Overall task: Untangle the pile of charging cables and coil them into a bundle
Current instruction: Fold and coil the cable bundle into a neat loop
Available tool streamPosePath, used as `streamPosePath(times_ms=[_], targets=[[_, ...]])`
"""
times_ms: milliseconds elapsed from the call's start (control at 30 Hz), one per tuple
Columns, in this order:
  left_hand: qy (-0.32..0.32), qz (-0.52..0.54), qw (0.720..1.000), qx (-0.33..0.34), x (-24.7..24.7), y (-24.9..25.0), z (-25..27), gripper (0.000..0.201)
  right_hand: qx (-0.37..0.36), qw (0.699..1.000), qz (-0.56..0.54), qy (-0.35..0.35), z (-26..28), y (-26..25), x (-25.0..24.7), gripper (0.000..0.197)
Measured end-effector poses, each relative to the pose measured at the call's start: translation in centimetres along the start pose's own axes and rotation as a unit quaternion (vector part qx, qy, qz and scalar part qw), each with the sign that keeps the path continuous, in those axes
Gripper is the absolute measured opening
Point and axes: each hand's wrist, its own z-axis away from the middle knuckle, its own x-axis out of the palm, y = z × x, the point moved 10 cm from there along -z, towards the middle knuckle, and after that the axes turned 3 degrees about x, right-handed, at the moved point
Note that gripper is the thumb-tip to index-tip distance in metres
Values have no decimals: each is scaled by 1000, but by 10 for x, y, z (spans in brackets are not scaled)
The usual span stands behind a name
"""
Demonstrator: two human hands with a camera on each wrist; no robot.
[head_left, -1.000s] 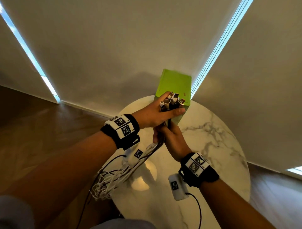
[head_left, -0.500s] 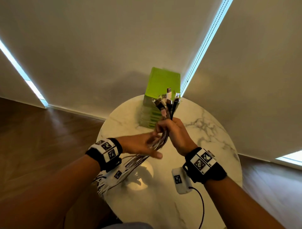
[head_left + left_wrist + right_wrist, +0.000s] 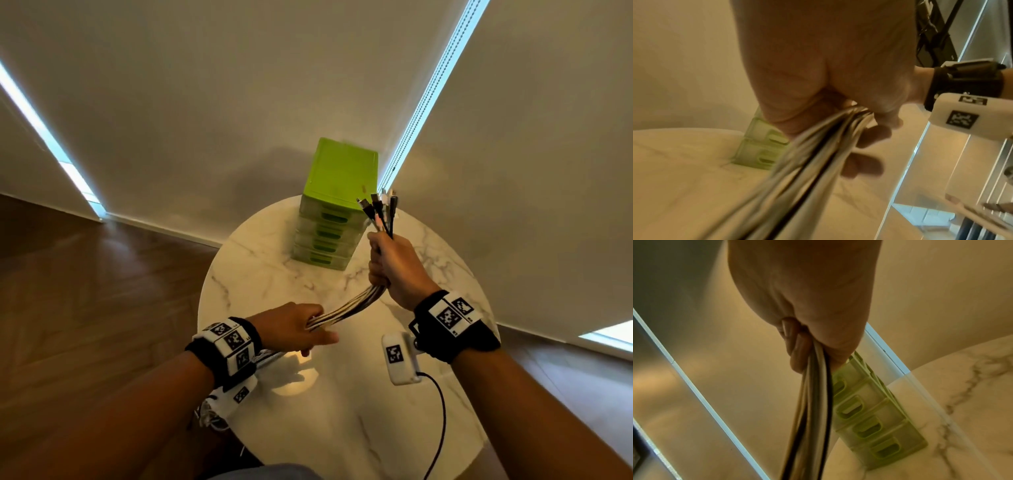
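Overhead, the head view shows the right hand (image 3: 394, 265) fisted around the charging cables (image 3: 346, 308) above the round marble table (image 3: 342, 428), plug ends (image 3: 378, 209) fanning up beside the green drawer unit (image 3: 337, 205), while the left hand (image 3: 291, 330) curls around the same strands nearer and to the left. Closer in, the left wrist view alone shows the cables (image 3: 807, 170) emerging blurred from under the right hand's curled fingers (image 3: 869, 134). Finally, the right wrist view shows white and black strands (image 3: 813, 410) clamped between fingertips (image 3: 797, 350) and palm, drawer handles (image 3: 869, 428) behind.

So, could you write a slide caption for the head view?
Both hands, right hand and left hand, hold the cables taut above the marble table.
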Motion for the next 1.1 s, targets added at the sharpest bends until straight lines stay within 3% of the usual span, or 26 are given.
streamPosePath(times_ms=[167,267,367,467,567,667,833,933,1000,1100], targets=[[9,-71,997,-13,-6,-8,8,54,58,991,123,13,-1,33,-13,33],[-3,-66,998,-5,-17,3,13,60,107,980,157,-59,9,55,-4,22],[83,-20,996,-24,-46,7,14,62,147,974,112,-133,26,65,11,30],[161,-101,981,-26,-62,15,10,49,160,958,108,-211,45,71,32,33],[182,-163,969,-44,-62,15,2,46,119,938,155,-287,61,73,52,40],[233,-155,959,-55,-69,19,-1,47,83,930,227,-276,62,75,54,26],[296,-136,946,-9,-75,39,1,54,84,927,281,-235,54,83,48,14],[322,-19,946,19,-80,33,7,46,69,934,276,-215,46,75,37,7],[320,73,944,26,-78,27,12,37,53,938,270,-211,41,70,29,13],[256,83,963,30,-64,14,12,21,51,958,205,-193,33,66,17,14]])
